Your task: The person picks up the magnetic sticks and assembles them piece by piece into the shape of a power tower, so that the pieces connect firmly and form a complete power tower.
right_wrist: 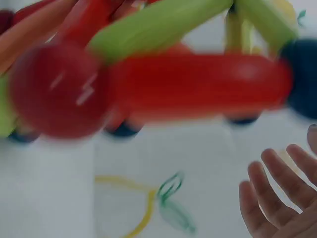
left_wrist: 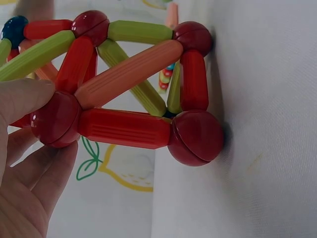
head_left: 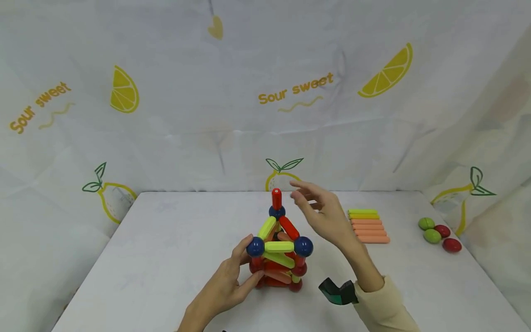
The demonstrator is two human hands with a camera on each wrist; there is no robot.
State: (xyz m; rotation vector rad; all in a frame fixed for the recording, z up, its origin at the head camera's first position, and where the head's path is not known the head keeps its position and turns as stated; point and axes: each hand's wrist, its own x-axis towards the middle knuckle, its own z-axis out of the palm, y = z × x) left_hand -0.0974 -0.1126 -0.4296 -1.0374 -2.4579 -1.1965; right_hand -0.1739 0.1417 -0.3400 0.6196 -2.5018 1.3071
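A tower of toy rods and balls [head_left: 279, 246] stands on the table, its rods red, yellow-green and orange, its balls dark blue and red. One red rod [head_left: 276, 199] points upward from the blue ball [head_left: 277, 212] at its peak. My left hand [head_left: 226, 279] steadies the tower from the left; in the left wrist view thumb and fingers pinch a red ball [left_wrist: 57, 119] at a corner. My right hand [head_left: 325, 212] hovers right of the upright rod, apart from it, fingers loosely bent and holding nothing. Blurred rods fill much of the right wrist view.
To the right lies a row of yellow-green, yellow and orange rods [head_left: 369, 226]. Farther right, green balls [head_left: 432, 236] and dark red balls [head_left: 451, 245] sit near the edge of the white table [head_left: 166, 258]. A lemon-print cloth [head_left: 186, 138] hangs behind.
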